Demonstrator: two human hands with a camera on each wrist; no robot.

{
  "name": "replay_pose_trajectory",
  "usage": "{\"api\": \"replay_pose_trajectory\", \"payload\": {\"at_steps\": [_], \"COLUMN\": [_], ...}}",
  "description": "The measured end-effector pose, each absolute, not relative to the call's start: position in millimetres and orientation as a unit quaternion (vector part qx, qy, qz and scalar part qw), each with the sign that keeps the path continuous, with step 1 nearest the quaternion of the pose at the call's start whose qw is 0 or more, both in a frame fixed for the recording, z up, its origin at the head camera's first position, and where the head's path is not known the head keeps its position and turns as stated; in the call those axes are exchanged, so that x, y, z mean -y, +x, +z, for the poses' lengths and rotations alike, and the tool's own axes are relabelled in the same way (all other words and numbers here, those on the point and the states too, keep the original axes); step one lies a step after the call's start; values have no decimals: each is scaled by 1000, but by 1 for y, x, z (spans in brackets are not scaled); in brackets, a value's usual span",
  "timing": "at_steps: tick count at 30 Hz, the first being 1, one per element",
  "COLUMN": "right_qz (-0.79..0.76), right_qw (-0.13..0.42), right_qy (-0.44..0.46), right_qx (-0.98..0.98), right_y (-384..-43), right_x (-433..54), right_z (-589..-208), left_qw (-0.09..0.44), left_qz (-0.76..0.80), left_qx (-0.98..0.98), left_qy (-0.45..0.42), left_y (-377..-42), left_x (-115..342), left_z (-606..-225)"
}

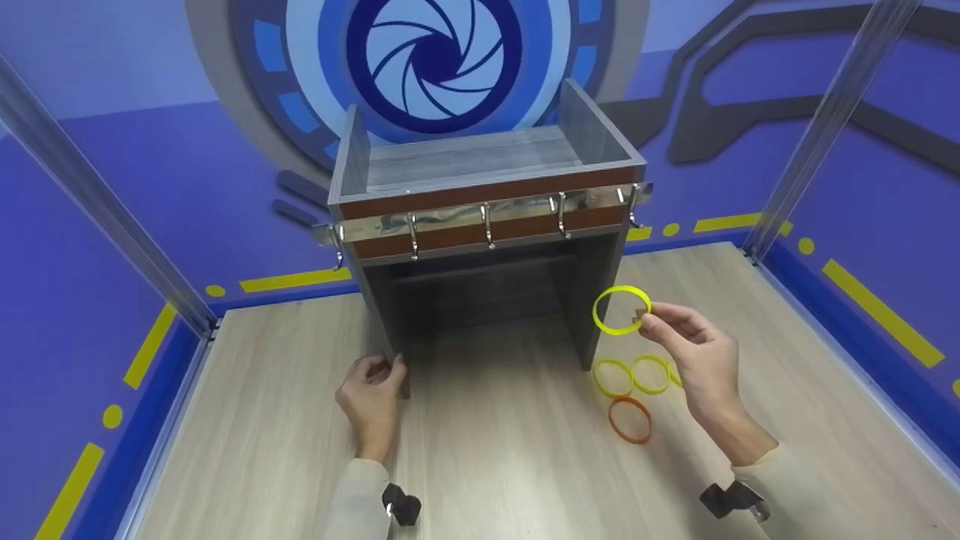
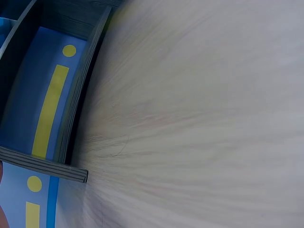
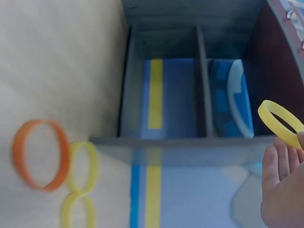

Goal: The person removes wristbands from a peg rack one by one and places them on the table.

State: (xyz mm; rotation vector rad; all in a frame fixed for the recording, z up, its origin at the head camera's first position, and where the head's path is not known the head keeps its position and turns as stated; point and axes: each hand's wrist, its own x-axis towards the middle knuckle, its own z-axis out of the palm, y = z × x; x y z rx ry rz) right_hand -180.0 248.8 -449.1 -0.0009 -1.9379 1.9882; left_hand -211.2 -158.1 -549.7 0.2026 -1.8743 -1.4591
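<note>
My right hand pinches a yellow wristband between thumb and fingers, holding it up just right of the grey wooden shelf. In the right wrist view the same yellow band stands out from the fingertips. My left hand grips the lower front edge of the shelf's left side panel, thumb at the edge and fingers curled beside it. Only a sliver of that hand shows in the left wrist view. Along the shelf's front runs a metal rail with several bare hooks.
On the table, right of the shelf, lie several yellow wristbands, one partly behind the right hand, and an orange wristband. Blue printed walls enclose the table at the back and sides.
</note>
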Motion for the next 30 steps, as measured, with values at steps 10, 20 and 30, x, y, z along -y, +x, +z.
{"api": "replay_pose_trajectory", "payload": {"at_steps": [10,20,30], "right_qz": [705,655,632], "right_qw": [167,111,62], "right_qy": [-54,-75,-82], "right_qx": [687,744,768], "right_y": [-180,-174,-167], "right_x": [-281,-313,-332], "right_z": [-481,-502,-516], "left_qw": [354,349,351], "left_qz": [-575,-574,-569], "left_qx": [732,735,737], "left_qy": [89,97,99], "left_y": [-211,-211,-211], "left_x": [159,159,157], "left_z": [-549,-549,-549]}}
